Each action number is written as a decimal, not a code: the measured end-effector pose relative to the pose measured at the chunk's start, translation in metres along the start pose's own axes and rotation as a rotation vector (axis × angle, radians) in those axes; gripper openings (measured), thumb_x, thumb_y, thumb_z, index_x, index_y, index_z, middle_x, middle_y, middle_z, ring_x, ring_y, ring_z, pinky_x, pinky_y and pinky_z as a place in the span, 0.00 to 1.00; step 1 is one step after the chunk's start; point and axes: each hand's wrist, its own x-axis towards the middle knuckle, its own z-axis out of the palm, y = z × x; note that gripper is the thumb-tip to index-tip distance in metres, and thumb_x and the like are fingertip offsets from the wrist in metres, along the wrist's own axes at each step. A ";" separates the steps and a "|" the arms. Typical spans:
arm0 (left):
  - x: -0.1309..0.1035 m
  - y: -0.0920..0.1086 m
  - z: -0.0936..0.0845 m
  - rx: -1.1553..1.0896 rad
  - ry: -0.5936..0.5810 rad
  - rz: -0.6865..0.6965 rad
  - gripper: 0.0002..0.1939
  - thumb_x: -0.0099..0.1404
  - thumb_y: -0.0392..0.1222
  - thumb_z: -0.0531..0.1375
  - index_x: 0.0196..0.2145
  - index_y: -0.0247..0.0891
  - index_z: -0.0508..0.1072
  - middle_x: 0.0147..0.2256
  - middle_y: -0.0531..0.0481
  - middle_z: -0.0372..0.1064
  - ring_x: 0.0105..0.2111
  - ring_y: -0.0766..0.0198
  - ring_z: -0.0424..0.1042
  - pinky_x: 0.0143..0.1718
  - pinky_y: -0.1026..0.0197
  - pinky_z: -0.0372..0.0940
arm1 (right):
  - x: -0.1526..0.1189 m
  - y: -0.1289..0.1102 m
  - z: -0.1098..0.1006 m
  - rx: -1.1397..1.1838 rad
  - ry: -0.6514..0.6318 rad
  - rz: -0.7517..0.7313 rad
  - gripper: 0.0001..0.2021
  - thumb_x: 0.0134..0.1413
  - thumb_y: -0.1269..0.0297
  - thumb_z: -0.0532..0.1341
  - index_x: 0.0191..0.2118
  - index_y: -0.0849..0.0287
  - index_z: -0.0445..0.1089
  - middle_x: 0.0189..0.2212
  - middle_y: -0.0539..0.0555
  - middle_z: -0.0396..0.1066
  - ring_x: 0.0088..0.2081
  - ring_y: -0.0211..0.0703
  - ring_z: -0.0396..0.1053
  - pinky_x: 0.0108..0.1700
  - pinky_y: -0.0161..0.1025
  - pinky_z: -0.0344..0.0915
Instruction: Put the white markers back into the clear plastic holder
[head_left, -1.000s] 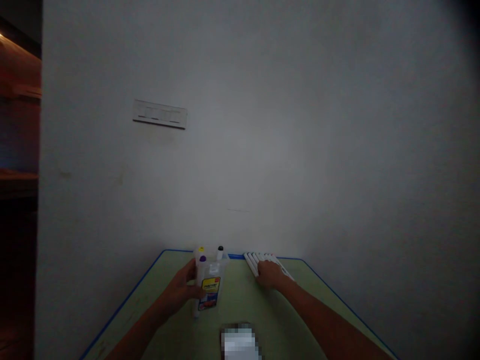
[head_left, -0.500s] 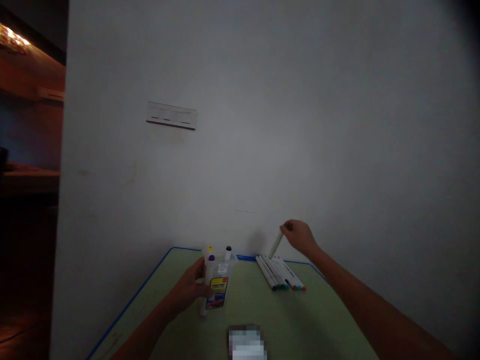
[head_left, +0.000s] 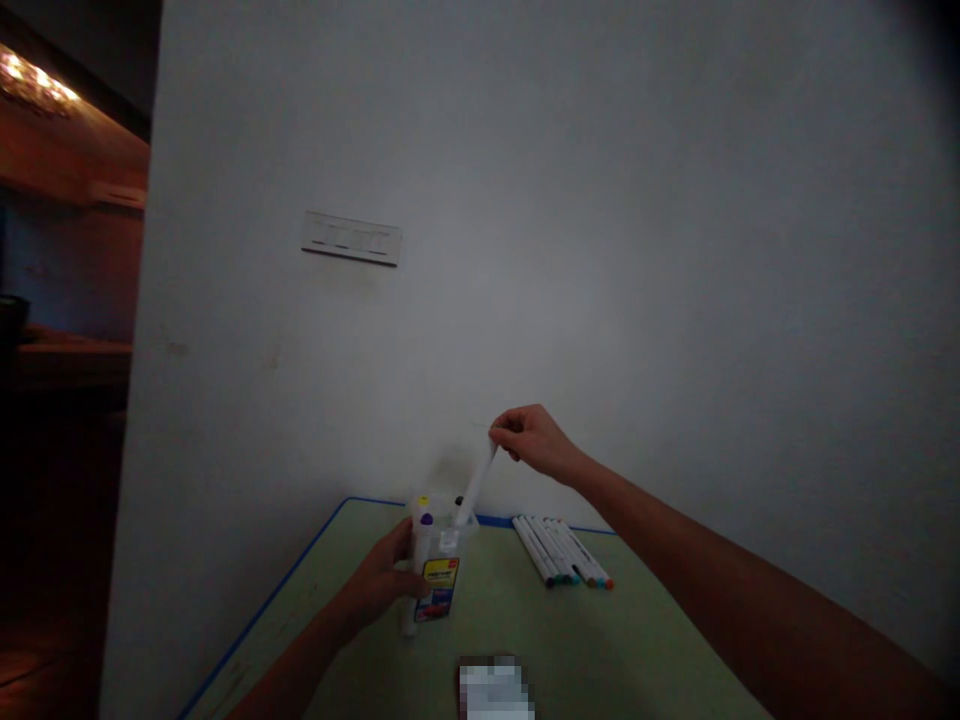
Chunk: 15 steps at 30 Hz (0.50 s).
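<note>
Your left hand [head_left: 384, 578] grips the container [head_left: 437, 590], seemingly for steadiness; your right hand [head_left: 531, 438] pinches a marker [head_left: 478, 484] at its mouth.

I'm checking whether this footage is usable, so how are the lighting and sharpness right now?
Head view: dim overall; the lamp glares at upper left; the top-right corner is dark; a soft shadow falls on the wall near the held marker, which looks blurred.

Only blurred, illegible lettering on the yellow-and-blue label [head_left: 439, 588] of the clear container [head_left: 449, 542]
</note>
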 end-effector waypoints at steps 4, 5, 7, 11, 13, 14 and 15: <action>0.001 -0.003 -0.001 0.007 0.008 0.015 0.31 0.38 0.30 0.57 0.45 0.34 0.64 0.40 0.46 0.71 0.41 0.53 0.66 0.42 0.54 0.59 | -0.009 0.011 0.025 -0.163 -0.134 -0.021 0.07 0.40 0.72 0.56 0.22 0.67 0.71 0.13 0.47 0.61 0.17 0.29 0.55 0.21 0.29 0.51; 0.001 -0.003 -0.001 0.007 0.004 0.022 0.31 0.38 0.30 0.57 0.45 0.34 0.64 0.39 0.46 0.71 0.41 0.53 0.66 0.41 0.54 0.59 | -0.011 0.013 0.030 -0.197 -0.164 -0.027 0.07 0.40 0.72 0.56 0.22 0.67 0.72 0.13 0.48 0.62 0.18 0.30 0.56 0.21 0.29 0.51; 0.001 -0.002 -0.001 0.005 -0.001 0.030 0.31 0.38 0.30 0.57 0.45 0.34 0.64 0.39 0.47 0.71 0.41 0.53 0.66 0.41 0.54 0.59 | -0.014 0.018 0.038 -0.252 -0.216 -0.040 0.08 0.40 0.73 0.56 0.23 0.67 0.73 0.15 0.49 0.63 0.19 0.30 0.57 0.22 0.29 0.51; 0.000 0.000 0.000 -0.007 0.011 0.017 0.31 0.38 0.30 0.57 0.45 0.34 0.64 0.39 0.48 0.71 0.41 0.53 0.66 0.42 0.55 0.59 | -0.019 0.021 0.049 -0.334 -0.300 -0.083 0.10 0.40 0.72 0.55 0.24 0.66 0.74 0.17 0.50 0.66 0.20 0.31 0.58 0.23 0.29 0.51; 0.000 -0.001 0.000 -0.015 0.012 0.010 0.31 0.38 0.30 0.57 0.45 0.35 0.63 0.39 0.48 0.71 0.41 0.53 0.66 0.41 0.55 0.59 | -0.022 0.021 0.053 -0.380 -0.344 -0.104 0.10 0.40 0.72 0.54 0.24 0.65 0.74 0.17 0.50 0.67 0.20 0.31 0.58 0.23 0.29 0.50; 0.000 -0.001 0.000 -0.019 0.010 0.012 0.31 0.38 0.30 0.57 0.45 0.35 0.63 0.38 0.48 0.71 0.40 0.54 0.66 0.40 0.56 0.59 | -0.023 0.020 0.054 -0.401 -0.363 -0.108 0.11 0.39 0.72 0.54 0.24 0.65 0.74 0.17 0.50 0.67 0.20 0.31 0.58 0.23 0.29 0.50; 0.000 -0.002 0.000 -0.020 0.006 0.014 0.31 0.38 0.30 0.57 0.45 0.35 0.63 0.38 0.49 0.71 0.40 0.54 0.66 0.39 0.56 0.60 | -0.023 0.020 0.055 -0.420 -0.378 -0.111 0.11 0.39 0.72 0.55 0.25 0.65 0.75 0.17 0.50 0.67 0.20 0.31 0.58 0.23 0.29 0.50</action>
